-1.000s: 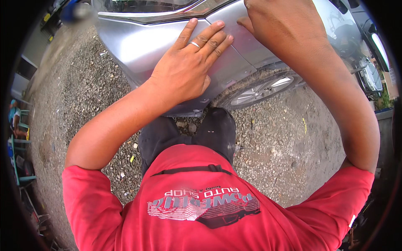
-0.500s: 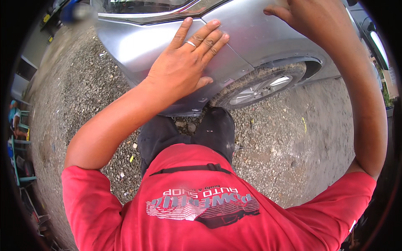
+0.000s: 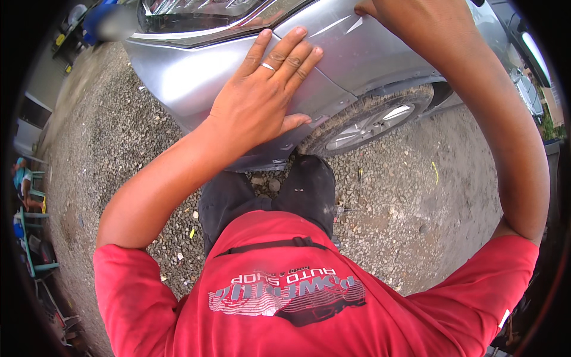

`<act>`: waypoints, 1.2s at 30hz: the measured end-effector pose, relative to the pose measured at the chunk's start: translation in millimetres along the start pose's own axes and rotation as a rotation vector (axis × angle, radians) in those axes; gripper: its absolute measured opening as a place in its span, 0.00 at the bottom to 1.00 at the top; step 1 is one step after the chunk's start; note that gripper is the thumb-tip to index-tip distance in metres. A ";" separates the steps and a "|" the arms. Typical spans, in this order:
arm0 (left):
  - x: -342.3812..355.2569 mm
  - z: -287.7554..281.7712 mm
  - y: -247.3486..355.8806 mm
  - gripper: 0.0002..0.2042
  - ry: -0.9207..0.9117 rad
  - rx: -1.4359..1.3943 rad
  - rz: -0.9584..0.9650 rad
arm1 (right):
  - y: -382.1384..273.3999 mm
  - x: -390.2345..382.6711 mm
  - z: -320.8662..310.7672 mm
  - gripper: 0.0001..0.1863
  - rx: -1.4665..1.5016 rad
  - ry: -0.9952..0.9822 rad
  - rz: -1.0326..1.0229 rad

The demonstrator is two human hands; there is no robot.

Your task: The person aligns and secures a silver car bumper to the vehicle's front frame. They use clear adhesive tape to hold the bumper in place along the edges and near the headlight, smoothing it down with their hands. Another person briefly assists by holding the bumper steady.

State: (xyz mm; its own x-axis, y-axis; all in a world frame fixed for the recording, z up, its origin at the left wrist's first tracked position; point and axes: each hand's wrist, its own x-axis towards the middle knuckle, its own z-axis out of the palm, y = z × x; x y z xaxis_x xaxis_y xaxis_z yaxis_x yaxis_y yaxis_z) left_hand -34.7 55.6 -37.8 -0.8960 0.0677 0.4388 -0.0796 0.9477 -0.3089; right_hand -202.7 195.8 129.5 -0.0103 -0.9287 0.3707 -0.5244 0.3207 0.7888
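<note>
My left hand (image 3: 267, 89) lies spread and flat on the silver car's body (image 3: 196, 77), over a vertical seam between two panels just below the dark-trimmed headlight (image 3: 196, 12); a ring is on one finger. My right hand (image 3: 404, 15) is at the fender (image 3: 345, 59) by the top edge, thumb showing and the other fingers cropped out, so I cannot see what they hold or whether they are curled. Below both hands the dusty wheel (image 3: 372, 128) shows in its arch.
Gravel and concrete ground (image 3: 107, 178) surrounds my legs (image 3: 303, 190). At the far left a seated person (image 3: 24, 181) in teal is among green plastic chairs (image 3: 38, 262) and clutter. A blue object (image 3: 98, 21) sits at upper left; other vehicles (image 3: 532, 89) stand at upper right.
My right hand moved rightward, then back to the left along the fender. My left hand shifted slightly down and leftward on the panel, its thumb stretched farther out. The view has shifted a little.
</note>
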 end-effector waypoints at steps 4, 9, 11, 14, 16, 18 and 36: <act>26.2 3.2 -0.7 0.54 0.065 -0.015 0.022 | 4.0 4.5 -2.0 0.18 0.045 -0.045 0.011; 42.4 -8.5 -3.8 0.53 0.076 -0.005 0.084 | 0.5 2.4 0.7 0.18 0.024 0.030 0.018; 50.0 -18.0 -4.9 0.53 0.092 -0.026 0.113 | 1.8 3.9 3.2 0.18 -0.003 0.063 0.008; 61.0 -19.5 -5.3 0.52 0.128 -0.033 0.126 | -6.7 3.5 -7.0 0.19 -0.041 0.081 0.015; 60.7 -18.7 -5.7 0.52 0.164 -0.010 0.125 | -9.0 4.6 -13.4 0.20 -0.054 0.067 0.014; 61.5 -5.4 -4.2 0.50 0.205 0.337 0.097 | -1.3 7.0 -9.5 0.20 -0.047 0.032 0.005; -36.6 8.7 -1.9 0.52 -0.023 0.111 -0.136 | 10.2 5.0 14.6 0.20 0.078 -0.086 0.071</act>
State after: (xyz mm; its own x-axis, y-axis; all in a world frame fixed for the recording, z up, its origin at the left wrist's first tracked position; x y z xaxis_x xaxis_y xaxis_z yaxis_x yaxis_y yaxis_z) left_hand -5.6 48.7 -60.6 -0.8833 -0.0670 0.4639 -0.2473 0.9074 -0.3398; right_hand -220.5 191.7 132.2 -0.1207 -0.9179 0.3780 -0.5845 0.3735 0.7203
